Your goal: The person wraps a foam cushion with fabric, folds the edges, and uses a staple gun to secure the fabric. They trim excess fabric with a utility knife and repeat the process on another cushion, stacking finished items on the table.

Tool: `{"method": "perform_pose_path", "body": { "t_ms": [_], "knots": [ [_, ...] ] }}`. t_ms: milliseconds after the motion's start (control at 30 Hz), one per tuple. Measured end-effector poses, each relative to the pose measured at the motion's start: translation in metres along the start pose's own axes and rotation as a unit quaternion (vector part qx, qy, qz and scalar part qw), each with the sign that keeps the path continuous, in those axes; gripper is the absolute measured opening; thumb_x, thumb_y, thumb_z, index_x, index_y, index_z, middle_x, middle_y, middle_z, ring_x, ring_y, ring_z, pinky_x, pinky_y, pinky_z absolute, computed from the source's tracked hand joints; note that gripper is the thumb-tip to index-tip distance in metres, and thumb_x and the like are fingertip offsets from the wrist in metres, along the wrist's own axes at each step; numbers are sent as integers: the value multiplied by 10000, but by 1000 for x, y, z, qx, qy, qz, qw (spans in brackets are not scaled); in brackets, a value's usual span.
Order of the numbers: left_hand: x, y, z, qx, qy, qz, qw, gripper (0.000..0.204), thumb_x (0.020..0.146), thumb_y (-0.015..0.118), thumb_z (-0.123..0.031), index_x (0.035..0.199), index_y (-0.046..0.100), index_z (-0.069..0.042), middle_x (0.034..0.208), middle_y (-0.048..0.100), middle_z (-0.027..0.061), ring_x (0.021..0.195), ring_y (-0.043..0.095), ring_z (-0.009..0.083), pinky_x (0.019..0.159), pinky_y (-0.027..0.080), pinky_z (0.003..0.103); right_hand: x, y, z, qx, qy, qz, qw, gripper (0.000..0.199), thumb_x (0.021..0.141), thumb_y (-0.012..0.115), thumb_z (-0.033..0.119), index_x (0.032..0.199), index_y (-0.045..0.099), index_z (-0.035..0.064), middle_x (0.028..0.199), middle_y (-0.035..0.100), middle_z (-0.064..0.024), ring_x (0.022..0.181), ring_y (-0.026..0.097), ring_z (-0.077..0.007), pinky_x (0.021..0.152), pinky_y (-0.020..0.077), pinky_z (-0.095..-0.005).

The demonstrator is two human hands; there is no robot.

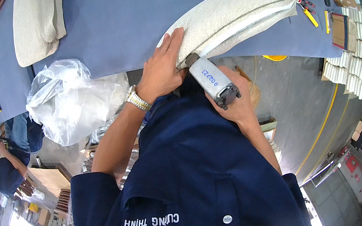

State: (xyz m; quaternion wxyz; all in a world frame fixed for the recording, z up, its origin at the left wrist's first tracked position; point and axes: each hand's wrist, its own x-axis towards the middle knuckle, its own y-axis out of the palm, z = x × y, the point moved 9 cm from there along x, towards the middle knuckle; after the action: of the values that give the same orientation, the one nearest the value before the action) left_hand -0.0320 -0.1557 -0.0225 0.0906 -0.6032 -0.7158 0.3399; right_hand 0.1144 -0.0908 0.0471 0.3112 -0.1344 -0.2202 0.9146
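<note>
Nearest us, our right hand (238, 105) wraps the grey cylindrical pneumatic tool (212, 80), nose pressed to the near edge of the beige fabric cushion (234, 16). Our left hand (164, 70) lies flat and spread on it, steadying it on the blue table (125, 16).

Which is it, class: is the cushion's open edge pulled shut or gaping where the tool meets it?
Cannot tell. The left hand and the grey tool cover that end of the cushion.
</note>
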Motion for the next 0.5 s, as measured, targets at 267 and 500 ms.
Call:
{"method": "perform_pose_path", "body": {
  "t_ms": [267,500],
  "knots": [
    [-8,11,-3,30,15,-13,999,954,823,738,-83,1635,236,-74,1662,327,200,1536,311,385,1217,362,456,-16,4,-5,-15,42,38,998,480,703,794,106,1154,669,0,1039,710,-212,955,698,-427,820,559,-414],
    [-8,14,-4,14,38,-28,999,940,802,710,-29,1625,255,-45,1651,348,210,1531,322,396,1238,309,461,-23,17,-23,16,27,27,999,526,672,808,141,1156,661,-1,1077,694,-219,1020,671,-440,886,546,-453]
  ]
}}
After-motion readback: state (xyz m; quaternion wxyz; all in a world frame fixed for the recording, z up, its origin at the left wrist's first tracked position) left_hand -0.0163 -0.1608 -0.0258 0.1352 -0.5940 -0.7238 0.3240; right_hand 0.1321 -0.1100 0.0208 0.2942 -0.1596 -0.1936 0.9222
